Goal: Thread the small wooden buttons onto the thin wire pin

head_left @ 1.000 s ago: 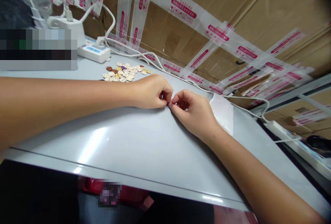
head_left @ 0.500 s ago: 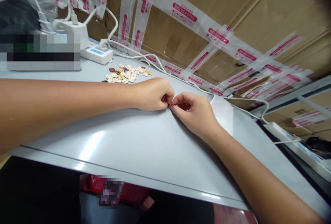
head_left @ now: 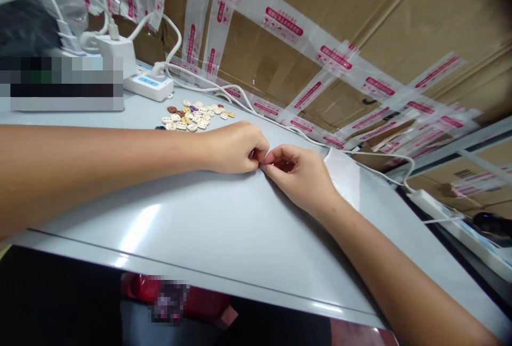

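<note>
My left hand (head_left: pixel 239 147) and my right hand (head_left: pixel 301 174) meet fingertip to fingertip over the middle of the table (head_left: pixel 224 223). Both are closed in a pinch, thumb against forefinger. Whatever sits between the fingertips is too small and too covered to name. Just beyond my left wrist lies a loose spread of small buttons (head_left: pixel 196 117), mostly cream, with a few brown, yellow and purple ones. A dark piece (head_left: pixel 160 127) shows at the near left edge of that spread, partly behind my forearm.
A white power strip (head_left: pixel 149 86) with plugs and cables stands at the back left. Taped cardboard boxes (head_left: pixel 256 42) line the far edge. White paper or plastic (head_left: pixel 344 175) lies right of my right hand. Another power strip (head_left: pixel 460 228) runs along the right side.
The view has shifted very slightly. Both hands keep the same pinched pose, fingertips together, with no clear movement.
</note>
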A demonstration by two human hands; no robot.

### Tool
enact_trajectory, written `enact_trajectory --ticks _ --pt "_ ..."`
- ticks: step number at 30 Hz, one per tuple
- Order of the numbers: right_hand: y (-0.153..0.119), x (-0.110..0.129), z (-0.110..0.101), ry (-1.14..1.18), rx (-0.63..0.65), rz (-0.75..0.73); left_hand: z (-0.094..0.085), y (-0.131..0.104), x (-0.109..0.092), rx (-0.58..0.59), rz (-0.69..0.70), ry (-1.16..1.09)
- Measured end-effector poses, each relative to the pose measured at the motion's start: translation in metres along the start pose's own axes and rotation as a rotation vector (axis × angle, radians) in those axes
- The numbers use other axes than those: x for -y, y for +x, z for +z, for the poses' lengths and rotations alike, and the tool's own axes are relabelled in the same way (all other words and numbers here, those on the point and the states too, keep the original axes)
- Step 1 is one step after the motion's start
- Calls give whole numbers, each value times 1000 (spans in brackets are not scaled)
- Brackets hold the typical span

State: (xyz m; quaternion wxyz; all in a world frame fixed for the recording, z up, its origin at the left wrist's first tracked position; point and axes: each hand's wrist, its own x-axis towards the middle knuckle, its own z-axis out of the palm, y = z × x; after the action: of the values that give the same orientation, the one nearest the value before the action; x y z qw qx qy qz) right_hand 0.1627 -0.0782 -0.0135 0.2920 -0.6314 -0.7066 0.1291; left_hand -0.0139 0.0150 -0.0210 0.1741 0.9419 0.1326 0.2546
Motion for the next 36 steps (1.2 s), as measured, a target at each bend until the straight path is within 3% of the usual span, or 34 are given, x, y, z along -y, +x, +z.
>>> enact_trajectory --ticks 12,36 --pt "-2 -2 -6 43 -50 -60 -5 0 -10 -85 -183 -62" --pt "-2 -4 -6 85 32 18 -6 -3 -10 -15 -143 -77"
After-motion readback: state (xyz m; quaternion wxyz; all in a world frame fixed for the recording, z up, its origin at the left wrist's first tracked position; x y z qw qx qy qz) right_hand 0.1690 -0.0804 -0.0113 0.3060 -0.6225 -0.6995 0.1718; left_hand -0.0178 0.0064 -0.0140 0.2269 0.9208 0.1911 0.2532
